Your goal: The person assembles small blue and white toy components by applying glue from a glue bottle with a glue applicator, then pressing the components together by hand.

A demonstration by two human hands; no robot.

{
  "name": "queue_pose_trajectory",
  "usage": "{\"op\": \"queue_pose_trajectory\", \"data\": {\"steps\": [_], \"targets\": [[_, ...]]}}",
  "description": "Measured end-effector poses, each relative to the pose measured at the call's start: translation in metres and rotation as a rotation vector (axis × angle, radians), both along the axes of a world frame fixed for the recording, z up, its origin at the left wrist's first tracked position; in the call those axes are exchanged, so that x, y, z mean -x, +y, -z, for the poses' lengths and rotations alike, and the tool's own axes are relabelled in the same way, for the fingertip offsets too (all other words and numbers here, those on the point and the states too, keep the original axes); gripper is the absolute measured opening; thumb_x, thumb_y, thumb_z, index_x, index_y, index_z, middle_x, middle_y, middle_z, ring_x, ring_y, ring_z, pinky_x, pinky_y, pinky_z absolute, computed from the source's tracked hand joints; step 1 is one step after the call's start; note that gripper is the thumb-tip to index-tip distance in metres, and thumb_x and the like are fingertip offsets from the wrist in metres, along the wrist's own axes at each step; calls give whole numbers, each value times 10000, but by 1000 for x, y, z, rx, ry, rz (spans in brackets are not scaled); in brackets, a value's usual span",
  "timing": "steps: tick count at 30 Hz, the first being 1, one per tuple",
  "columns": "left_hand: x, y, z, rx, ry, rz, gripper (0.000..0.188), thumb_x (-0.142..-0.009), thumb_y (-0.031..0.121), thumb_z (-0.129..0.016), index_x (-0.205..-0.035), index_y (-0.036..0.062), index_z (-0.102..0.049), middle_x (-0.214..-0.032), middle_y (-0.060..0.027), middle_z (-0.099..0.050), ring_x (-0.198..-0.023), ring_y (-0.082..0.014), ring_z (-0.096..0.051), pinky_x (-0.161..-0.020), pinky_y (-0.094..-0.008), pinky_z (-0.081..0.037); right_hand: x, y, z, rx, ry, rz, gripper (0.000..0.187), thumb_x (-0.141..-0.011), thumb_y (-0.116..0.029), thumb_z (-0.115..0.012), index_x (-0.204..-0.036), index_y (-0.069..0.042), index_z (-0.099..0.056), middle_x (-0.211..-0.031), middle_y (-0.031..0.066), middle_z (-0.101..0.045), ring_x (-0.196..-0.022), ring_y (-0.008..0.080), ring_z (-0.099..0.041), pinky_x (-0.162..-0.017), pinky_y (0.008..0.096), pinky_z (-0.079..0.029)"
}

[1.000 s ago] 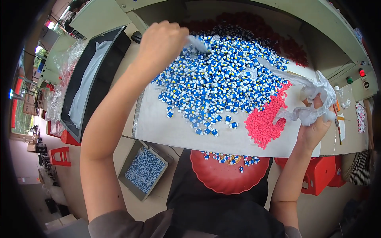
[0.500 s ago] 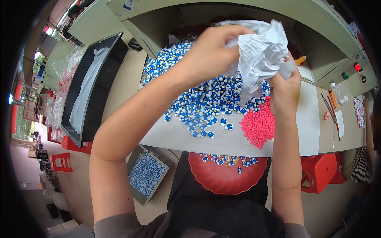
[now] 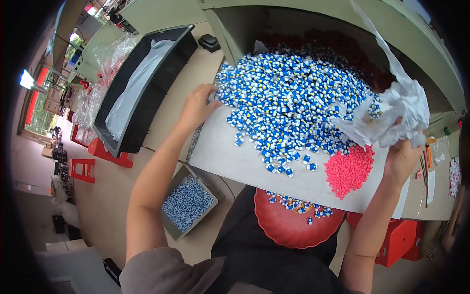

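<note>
A crumpled white sheet of thin paper (image 3: 404, 115) is bunched in my right hand (image 3: 404, 157), held above the right end of the worktop. One strip of it stands up toward the cabinet and a loose flap hangs over the pile. My left hand (image 3: 197, 107) is at the pile's left edge, thumb and fingers apart, close to the outermost pieces. Small blue and white pieces with yellow spots (image 3: 289, 93) form a wide heap on the pale work sheet (image 3: 220, 152). In front of its right side lies a smaller heap of pink pieces (image 3: 350, 171).
A red scalloped bowl (image 3: 298, 235) with some pieces rests at my lap. On the left is a black tray (image 3: 139, 130) lined with white sheeting; below it stands a bin of tiny blue-white bits (image 3: 188, 203). Red stools (image 3: 394, 242) flank the bench. The cabinet frame (image 3: 338, 7) overhangs the heap.
Both hands were on the crumpled paper; my left hand has let go and moved left to the heap's edge. My right hand carries the paper rightward. The view has shifted too.
</note>
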State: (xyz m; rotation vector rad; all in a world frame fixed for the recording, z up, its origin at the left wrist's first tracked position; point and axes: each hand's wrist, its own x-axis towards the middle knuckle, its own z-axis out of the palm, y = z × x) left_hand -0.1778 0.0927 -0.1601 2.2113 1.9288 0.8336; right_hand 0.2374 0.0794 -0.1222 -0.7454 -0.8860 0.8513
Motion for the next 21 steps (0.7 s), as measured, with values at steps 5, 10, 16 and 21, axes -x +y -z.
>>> {"op": "queue_pose_trajectory", "data": {"steps": [5,10,16,21], "targets": [[10,3,-1,54,-199,-67,189,-680,-18,-579,-866,17,-583,-634,-66,-569,-601,-142,-553,-553,-243,-433,-11,-13,2,-9,-129,79,350,-755,17,-492,-1098,12,-420,-995,56,-515,-875,131,-505,-772,249,-391],[-76,9,-34,-89,-316,74,132,-684,-11,-581,-807,33,-600,-684,-68,-581,-616,-155,-568,-541,-262,-441,-51,-8,10,-19,-167,129,343,-756,8,-527,-1081,-4,-419,-1001,59,-511,-910,142,-504,-788,270,-398],[-258,65,-25,-252,98,621,124,-689,76,-569,-793,10,-580,-752,-117,-535,-723,-261,-544,-637,-348,-437,-87,-3,14,-9,-267,175,308,-771,-20,-511,-1073,-5,-450,-989,60,-519,-887,115,-511,-777,254,-407],[-313,80,-16,-181,374,415,79,-659,72,-566,-682,2,-538,-718,-153,-523,-734,-294,-532,-653,-377,-438,-114,21,10,114,-232,130,229,-708,12,-527,-934,-7,-491,-857,4,-541,-768,59,-498,-688,191,-374]]}}
